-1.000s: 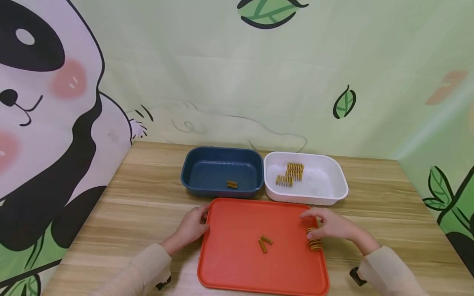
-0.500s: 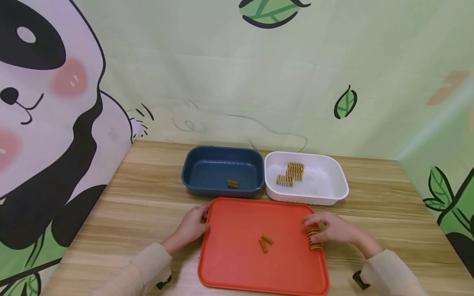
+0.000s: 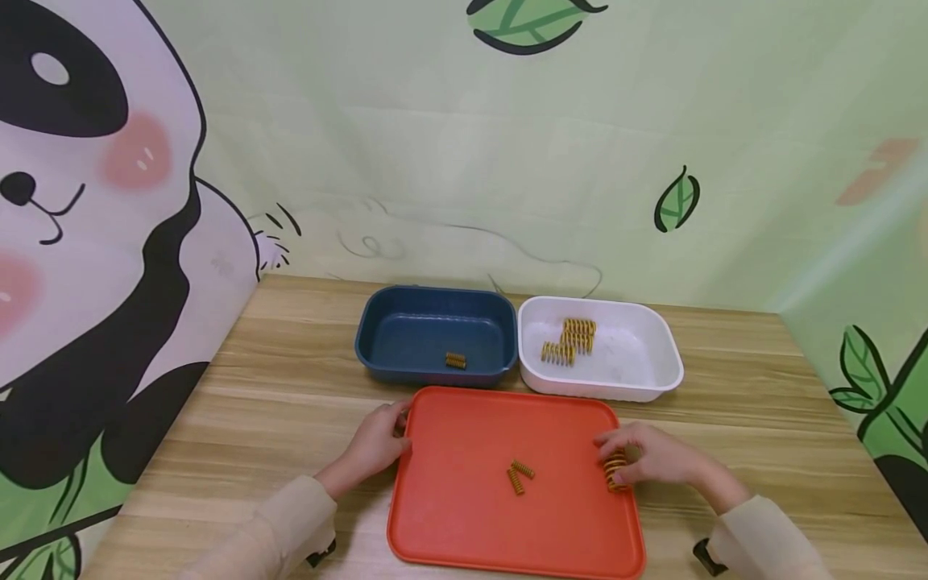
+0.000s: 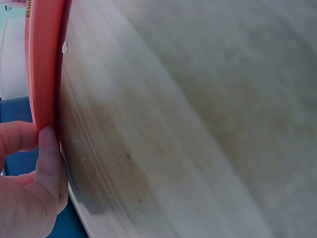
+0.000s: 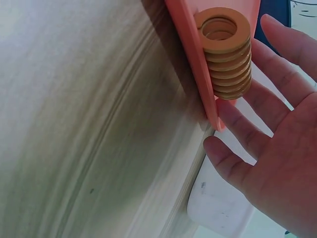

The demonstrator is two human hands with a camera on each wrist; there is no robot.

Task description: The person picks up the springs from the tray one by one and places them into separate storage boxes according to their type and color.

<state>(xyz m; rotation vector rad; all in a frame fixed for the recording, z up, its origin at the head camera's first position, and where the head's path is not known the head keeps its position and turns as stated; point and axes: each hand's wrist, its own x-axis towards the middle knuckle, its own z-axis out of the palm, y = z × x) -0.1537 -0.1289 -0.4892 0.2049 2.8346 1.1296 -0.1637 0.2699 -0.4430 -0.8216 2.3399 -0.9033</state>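
A red tray lies on the table. At its left edge my left hand pinches the rim, thumb above and fingers against the outer side, as the left wrist view also shows. Along the tray's right edge lies a thick yellow coil spring. My right hand is around this spring with fingers spread and loosely bent, not closed on it. It partly hides the spring in the head view. Two small thin springs, one nearer and one farther, lie mid-tray.
Behind the tray stands a dark blue bin with small springs in it. Beside it is a white bin holding several larger springs. A printed cloth backdrop rises behind the wooden table.
My right hand has moved slightly toward me and lower around the thick spring. My left hand stays on the tray's rim, and the springs have not visibly moved.
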